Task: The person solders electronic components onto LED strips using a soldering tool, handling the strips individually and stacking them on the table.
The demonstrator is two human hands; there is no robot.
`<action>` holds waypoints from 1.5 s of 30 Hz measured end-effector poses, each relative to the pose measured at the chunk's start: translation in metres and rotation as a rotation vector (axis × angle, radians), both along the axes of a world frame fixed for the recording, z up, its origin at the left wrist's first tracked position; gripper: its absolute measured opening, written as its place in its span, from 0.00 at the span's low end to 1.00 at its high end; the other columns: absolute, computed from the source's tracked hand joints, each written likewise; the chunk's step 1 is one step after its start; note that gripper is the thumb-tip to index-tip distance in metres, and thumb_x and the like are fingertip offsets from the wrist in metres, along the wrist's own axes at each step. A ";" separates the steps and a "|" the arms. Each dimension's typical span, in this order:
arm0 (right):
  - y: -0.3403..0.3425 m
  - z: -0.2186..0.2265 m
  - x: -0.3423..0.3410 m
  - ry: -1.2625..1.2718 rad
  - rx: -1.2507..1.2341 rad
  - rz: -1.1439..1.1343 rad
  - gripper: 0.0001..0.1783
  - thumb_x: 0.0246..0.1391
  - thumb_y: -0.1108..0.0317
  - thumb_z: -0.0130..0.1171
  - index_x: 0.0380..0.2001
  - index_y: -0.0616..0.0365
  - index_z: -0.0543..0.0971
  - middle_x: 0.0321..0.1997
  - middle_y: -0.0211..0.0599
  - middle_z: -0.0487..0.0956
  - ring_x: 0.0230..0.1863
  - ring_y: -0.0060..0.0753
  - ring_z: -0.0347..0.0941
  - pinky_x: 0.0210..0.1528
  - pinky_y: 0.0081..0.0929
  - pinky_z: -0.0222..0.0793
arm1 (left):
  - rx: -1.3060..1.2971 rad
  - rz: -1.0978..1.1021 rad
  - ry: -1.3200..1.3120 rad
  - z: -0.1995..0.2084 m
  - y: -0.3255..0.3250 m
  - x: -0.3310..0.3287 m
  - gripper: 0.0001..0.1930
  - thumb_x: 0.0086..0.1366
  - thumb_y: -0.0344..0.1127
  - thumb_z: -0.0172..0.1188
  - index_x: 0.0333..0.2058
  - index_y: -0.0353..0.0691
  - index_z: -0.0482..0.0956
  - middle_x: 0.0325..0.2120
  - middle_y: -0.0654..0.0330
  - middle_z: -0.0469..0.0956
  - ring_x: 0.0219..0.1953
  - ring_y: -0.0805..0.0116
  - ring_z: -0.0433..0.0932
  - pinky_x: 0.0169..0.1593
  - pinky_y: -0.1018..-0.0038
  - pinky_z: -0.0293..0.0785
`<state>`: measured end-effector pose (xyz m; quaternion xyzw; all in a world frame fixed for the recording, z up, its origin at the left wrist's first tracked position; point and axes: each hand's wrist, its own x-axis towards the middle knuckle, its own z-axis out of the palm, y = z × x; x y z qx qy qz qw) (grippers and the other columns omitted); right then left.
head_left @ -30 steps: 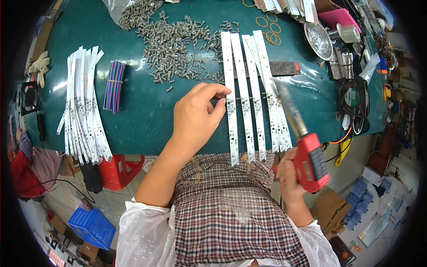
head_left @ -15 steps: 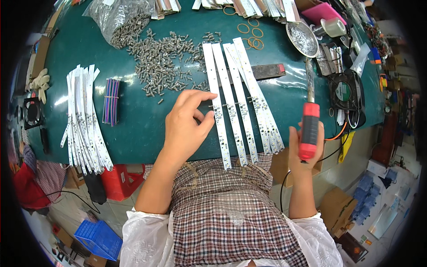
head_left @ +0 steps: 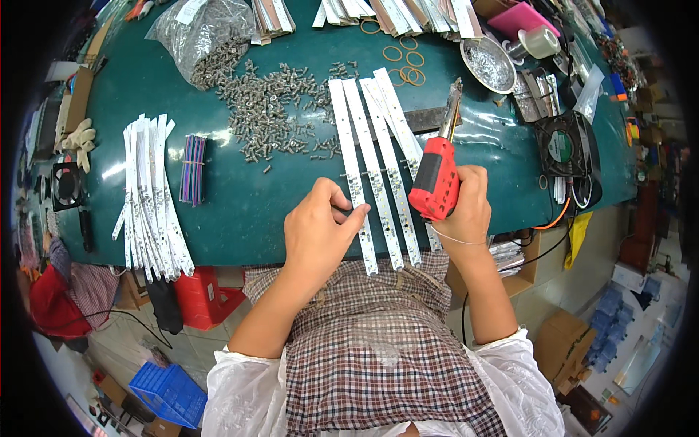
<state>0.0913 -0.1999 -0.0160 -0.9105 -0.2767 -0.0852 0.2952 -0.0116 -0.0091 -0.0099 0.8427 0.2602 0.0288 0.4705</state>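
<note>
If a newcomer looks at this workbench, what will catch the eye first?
Probably the red pistol-shaped tool comes first, in the right hand, over the right end of the white strips. Next is the heap of small metal parts beyond the left hand, partly in a clear bag. On the left, bundled coloured wires also stand out.

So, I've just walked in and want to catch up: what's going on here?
A person at a green table holds a red and black gun-shaped tool in the right grip, its metal tip pointing toward the far side. The left grip is touching or just over the leftmost white circuit strip in a row; I can't tell which. Beyond lies a pile of small metal parts; farther left are a banded bundle of coloured wires and another batch of white strips.
</note>
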 end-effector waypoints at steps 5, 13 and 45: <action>0.004 0.001 0.000 0.104 0.059 -0.047 0.30 0.37 0.76 0.73 0.44 0.59 0.68 0.41 0.42 0.71 0.38 0.52 0.73 0.37 0.38 0.71 | -0.068 0.053 0.013 -0.008 0.002 0.003 0.16 0.56 0.26 0.69 0.25 0.38 0.65 0.22 0.59 0.81 0.25 0.75 0.81 0.30 0.76 0.75; 0.000 0.004 0.000 0.201 0.102 -0.084 0.31 0.37 0.74 0.75 0.45 0.59 0.69 0.41 0.39 0.72 0.38 0.43 0.74 0.41 0.32 0.71 | -0.473 0.149 -0.056 -0.015 0.005 -0.001 0.18 0.59 0.25 0.66 0.23 0.42 0.61 0.26 0.54 0.81 0.28 0.72 0.81 0.28 0.77 0.76; 0.020 0.002 -0.021 0.206 0.199 0.076 0.27 0.41 0.73 0.71 0.44 0.59 0.68 0.41 0.43 0.71 0.37 0.52 0.74 0.35 0.39 0.72 | -0.127 0.030 -0.086 -0.011 -0.034 0.011 0.16 0.56 0.33 0.68 0.24 0.37 0.66 0.18 0.55 0.72 0.20 0.58 0.72 0.26 0.65 0.68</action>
